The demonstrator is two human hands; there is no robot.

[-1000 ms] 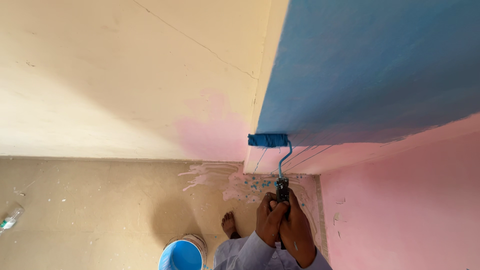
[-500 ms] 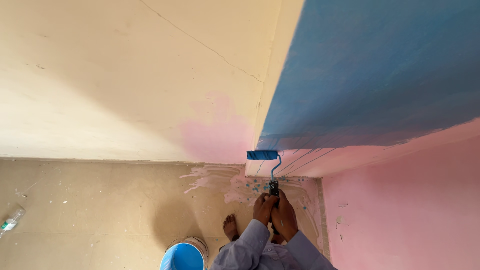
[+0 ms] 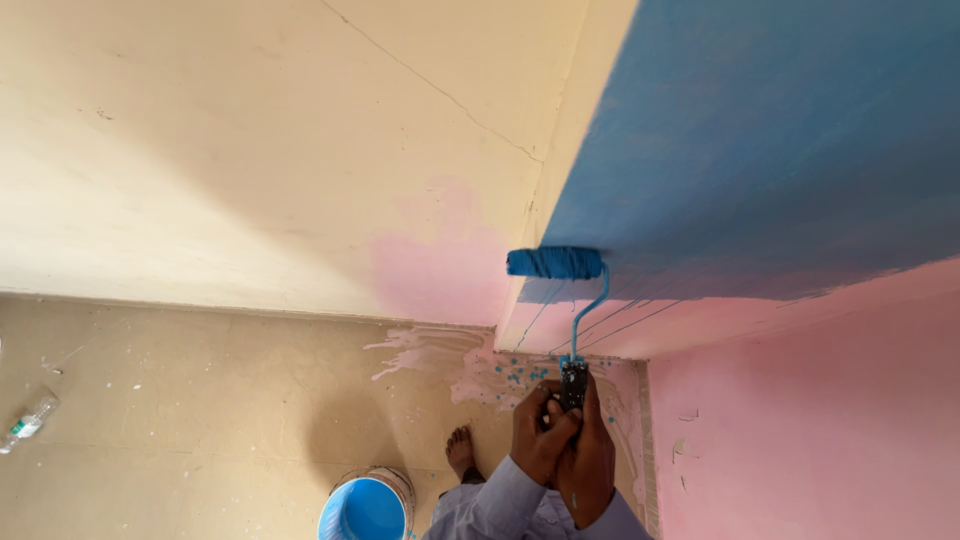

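Note:
Both my hands grip the dark handle of a paint roller held out in front of me. My left hand wraps the grip from the left, and my right hand closes over it from the right and below. The blue roller head lies flat against the wall at the lower left edge of the blue-painted area. Below the roller runs an unpainted pink band with thin blue streaks.
A blue paint bucket stands on the tan floor by my bare foot. Pink spills and blue drops mark the floor near the corner. A plastic bottle lies far left. The pink wall rises on the right, the cream wall on the left.
The roller dipped lower along the pink band half a second ago and has since gone back up to the blue edge. Both hands stay on the handle.

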